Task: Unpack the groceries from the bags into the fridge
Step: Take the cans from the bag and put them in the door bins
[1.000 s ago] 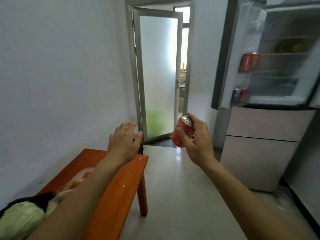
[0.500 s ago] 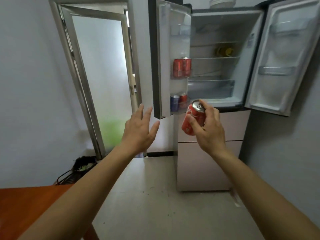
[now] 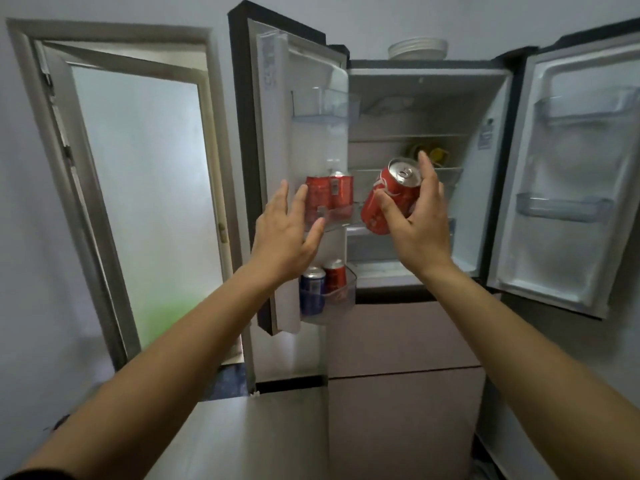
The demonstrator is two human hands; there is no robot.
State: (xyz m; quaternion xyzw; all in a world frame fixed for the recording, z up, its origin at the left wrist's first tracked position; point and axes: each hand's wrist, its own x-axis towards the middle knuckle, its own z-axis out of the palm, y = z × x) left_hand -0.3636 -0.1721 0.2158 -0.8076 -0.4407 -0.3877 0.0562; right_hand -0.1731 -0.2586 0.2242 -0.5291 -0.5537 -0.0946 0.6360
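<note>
Right hand (image 3: pixel 419 230) gripped a shiny red metal can (image 3: pixel 388 199), tilted. Left hand (image 3: pixel 287 233) was spread flat by the clear plastic door shelf (image 3: pixel 337 218).

Pale grey-white wall (image 3: pixel 24 220) at left, same tone above and at right of fridge (image 3: pixel 398 341). Grey metal door frame (image 3: pixel 20 39) beside fridge; frosted glass door (image 3: pixel 145 188) in it, soft daylight glowing through, green blur (image 3: pixel 166 317) low behind glass. Small latch (image 3: pixel 223 233) on door edge. Grey glossy floor (image 3: pixel 242 441). Black skirting strip (image 3: pixel 291 385) at wall foot. Stack of white plates (image 3: pixel 417 48) on fridge top.
</note>
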